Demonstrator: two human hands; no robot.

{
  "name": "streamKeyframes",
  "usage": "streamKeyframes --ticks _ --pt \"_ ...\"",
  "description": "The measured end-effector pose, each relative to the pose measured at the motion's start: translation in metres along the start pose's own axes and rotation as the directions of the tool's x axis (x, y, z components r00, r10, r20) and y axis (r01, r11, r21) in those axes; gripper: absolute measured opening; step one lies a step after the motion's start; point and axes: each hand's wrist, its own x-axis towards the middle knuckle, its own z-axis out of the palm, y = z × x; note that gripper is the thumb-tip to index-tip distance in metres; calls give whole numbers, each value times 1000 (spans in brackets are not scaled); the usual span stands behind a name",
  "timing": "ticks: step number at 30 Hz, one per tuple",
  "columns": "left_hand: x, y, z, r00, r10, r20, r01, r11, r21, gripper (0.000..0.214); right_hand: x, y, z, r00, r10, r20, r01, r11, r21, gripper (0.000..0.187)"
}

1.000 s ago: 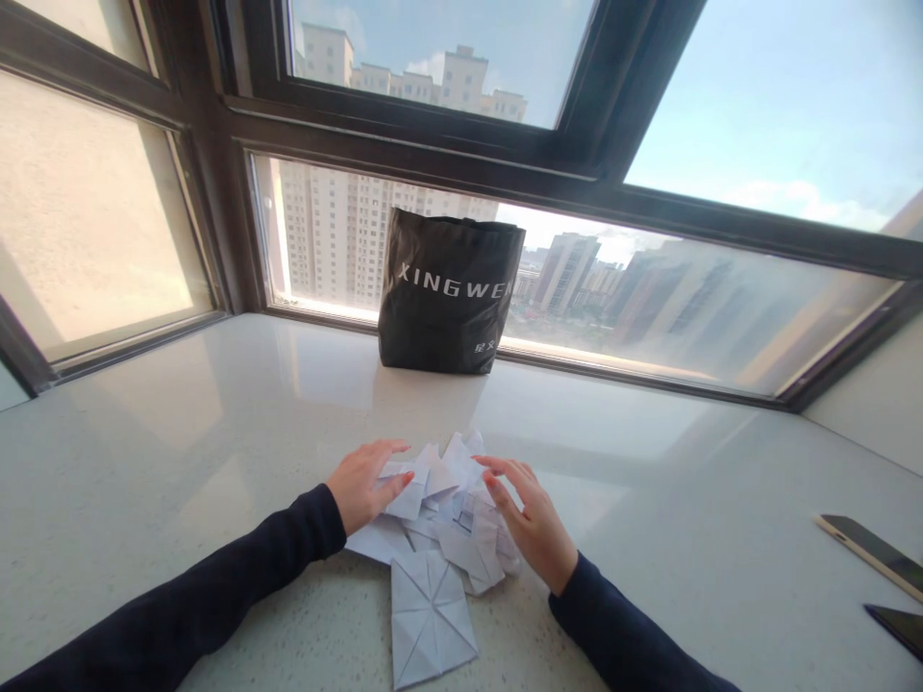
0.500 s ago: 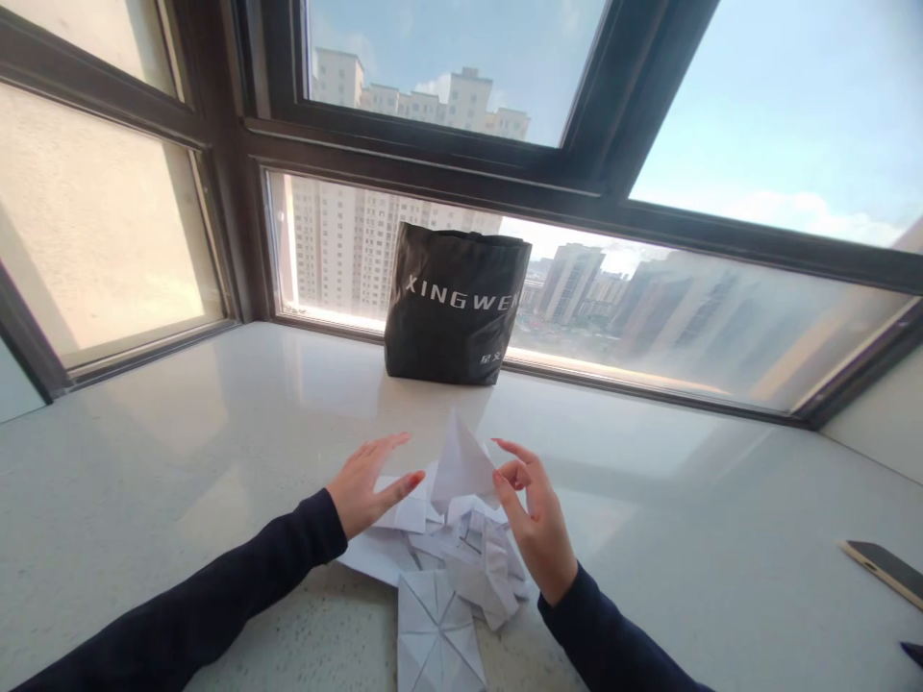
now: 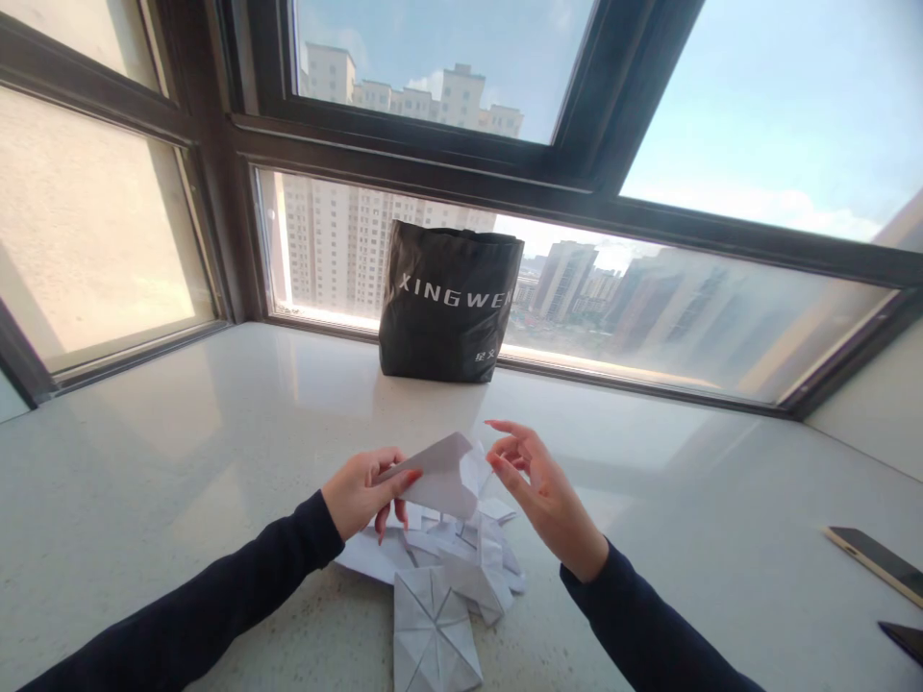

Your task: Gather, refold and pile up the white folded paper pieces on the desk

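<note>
My left hand (image 3: 367, 490) is closed on a folded white paper (image 3: 439, 476), its thumb on top and its fingers beneath. The paper tapers toward the hand, and its wide end points right. Just to the right of that end is my right hand (image 3: 544, 500), index finger stretched out and thumb apart from it, with nothing visibly held. Below both hands lies a loose pile of folded white papers (image 3: 480, 567), partly hidden by the held piece. A flat square of creased paper (image 3: 436, 634), with folds radiating from its middle, lies nearest me.
A black bag (image 3: 448, 308) with white lettering stands on the speckled white counter (image 3: 252, 461), against the window. At the right edge lie a phone (image 3: 876, 557) and a dark object (image 3: 901, 639), cut off by the frame.
The folded paper, upright at my right fingertips before, is now tilted over to the left in my left hand. My left hand has closed on it; the right hand has let go.
</note>
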Motion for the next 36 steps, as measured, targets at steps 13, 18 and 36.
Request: streamKeyframes --ticks 13,18,36 --pt "10 -2 -15 952 74 -297 -116 985 -127 37 -28 -38 85 851 -122 510 437 702 -562 24" --pt "11 0 -22 945 20 -327 -107 962 -252 32 -26 -38 82 941 -100 323 236 879 -415 10" --pt "-14 -11 47 1000 -3 -30 -16 786 -617 48 -26 -26 47 991 -35 -131 31 999 -31 9"
